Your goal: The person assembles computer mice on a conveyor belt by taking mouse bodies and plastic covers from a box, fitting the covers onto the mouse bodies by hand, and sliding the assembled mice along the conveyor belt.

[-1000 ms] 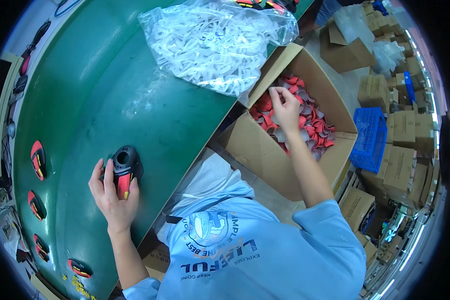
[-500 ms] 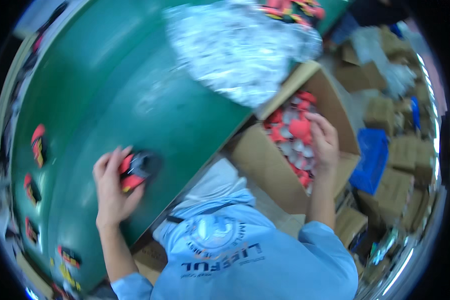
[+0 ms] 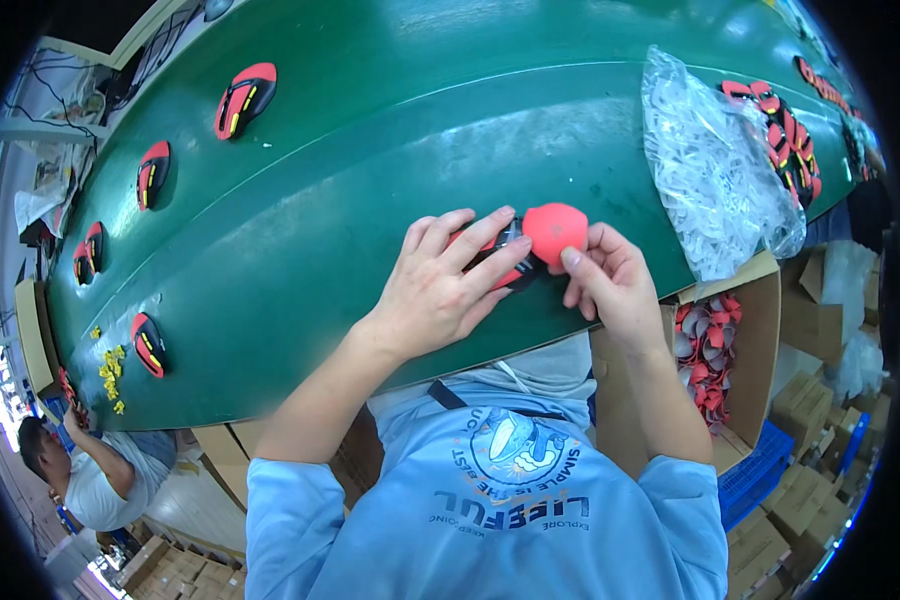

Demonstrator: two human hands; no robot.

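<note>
On the green bench top, my left hand (image 3: 450,270) is closed over a red-and-black moulded part (image 3: 510,262), its fingers hiding much of it. A coral-red rounded piece (image 3: 556,230) with a smooth, flat-looking face is pinched in my right hand (image 3: 606,275), thumb on its lower edge. The red piece meets the right end of the moulded part; whether it is attached cannot be seen. Close by my right forearm stands a cardboard box (image 3: 760,370) holding many similar red and pale pieces (image 3: 708,350).
A clear bag of translucent parts (image 3: 710,165) lies right, beside a pile of red-and-black parts (image 3: 792,145). Several similar parts (image 3: 245,100) and small yellow pieces (image 3: 110,375) are spread leftward on the green surface (image 3: 370,150). Another person (image 3: 110,470) works lower left. A blue crate (image 3: 755,475) sits right.
My right hand has left the box with a red piece and come over to the moulded part under my left hand. The view has also turned, showing more of the left side.
</note>
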